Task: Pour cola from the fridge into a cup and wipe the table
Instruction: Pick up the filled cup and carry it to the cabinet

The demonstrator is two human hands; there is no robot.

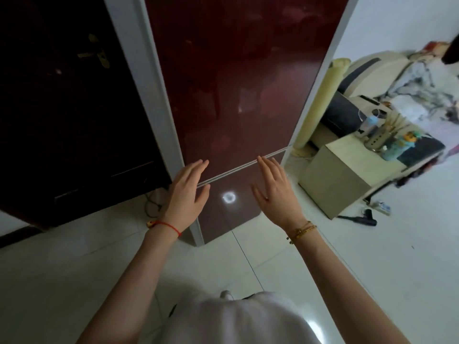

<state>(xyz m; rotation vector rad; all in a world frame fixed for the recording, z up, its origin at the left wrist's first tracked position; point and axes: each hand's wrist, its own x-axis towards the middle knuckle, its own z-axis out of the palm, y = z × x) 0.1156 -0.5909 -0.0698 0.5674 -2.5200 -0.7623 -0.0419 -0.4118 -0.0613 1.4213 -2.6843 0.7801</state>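
At the far left a dark wooden door with a brass handle was seen, closed, and just beside it stood the fridge, its glossy dark-red front shut and split by a pale seam into an upper and a lower door. No cola and no cup could be made out (whatever the fridge held was hidden behind its shut doors).

The left hand was raised in front of the fridge's left edge, at the level of the seam. Its fingers were held straight and close together, the thumb spread a little to the side, and nothing was gripped. Whether the fingertips actually touched the door could not be told. A red string bracelet was worn on that wrist.

The right hand was held up at the same height, further right along the seam, with its fingers likewise straight and only slightly fanned, holding nothing; contact with the door could not be judged here either. 2 thin gold bracelets were worn on the wrist.

To the right of the fridge a pale rolled mat was leaned, and beyond it a low beige table was crowded with bottles and a metal utensil holder. The white tiled floor lay beneath.
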